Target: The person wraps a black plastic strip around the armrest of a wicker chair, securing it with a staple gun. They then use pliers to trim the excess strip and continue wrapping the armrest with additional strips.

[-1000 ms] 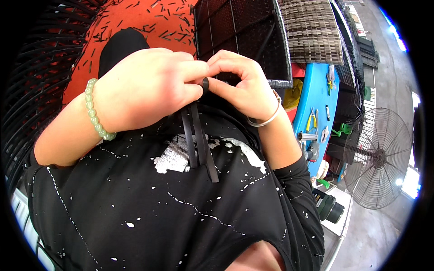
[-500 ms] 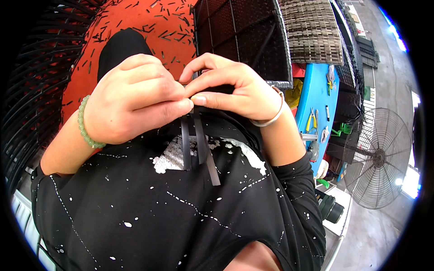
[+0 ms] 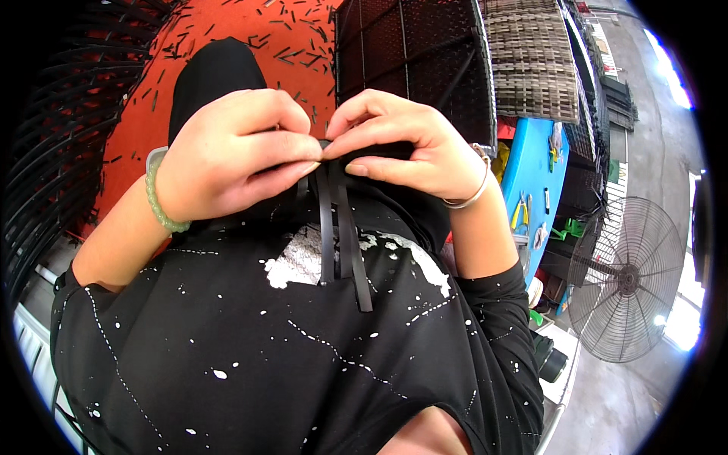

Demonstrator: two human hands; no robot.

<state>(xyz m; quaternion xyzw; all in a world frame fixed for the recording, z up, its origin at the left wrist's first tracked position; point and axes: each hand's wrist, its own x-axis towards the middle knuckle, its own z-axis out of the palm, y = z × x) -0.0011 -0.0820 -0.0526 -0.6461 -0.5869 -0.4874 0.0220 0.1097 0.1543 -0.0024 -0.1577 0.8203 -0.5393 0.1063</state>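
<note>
Several flat black strips hang down in front of my black shirt, their upper ends between my fingers. My left hand, with a green bead bracelet at the wrist, pinches at the top of the strips with thumb and fingers together. My right hand meets it there, index fingertip pressed against the strips' upper end and thumb slightly apart below. A dark woven wicker panel stands just beyond my right hand. Exactly how the strips cross at the fingertips is partly hidden.
Short black strip offcuts lie over the red floor covering. Curved black rods rise at the left. On the right are a lighter wicker panel, a blue table with yellow-handled pliers, and a large wire-caged fan.
My right thumb has drawn back from the left fingertips, and the right hand has shifted slightly right. The strips hang closer together. The whole view has shifted a little.
</note>
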